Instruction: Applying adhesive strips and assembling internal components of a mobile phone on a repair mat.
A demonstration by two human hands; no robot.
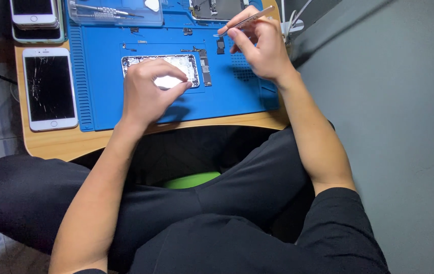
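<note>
**Two hands at an opened phone shell on a blue mat**

Left hand (148,94): forearm rising from lower left, wrist bent, knuckles up, palm down. Grip closed, thumb and forefinger pinched on a small white piece (168,82) lying in the opened phone shell (186,63); the shell lies under and just beyond the fingertips.

Right hand (260,48): forearm coming in from the right, wrist cocked inward, fingers curled. Grip clamped on metal tweezers (245,20), which run up and away from the fingers, tips pointing back toward the left hand, held above the mat.

Narrow circuit board (205,71): just right of the left grip, beside the shell.

Blue mat (105,101): beneath both grips, on the wooden worktop (64,144).

Cracked white phone (49,89): well left of the left grip, off the mat.

Clear tool case (115,12): beyond the left grip, at the mat's far edge.
</note>
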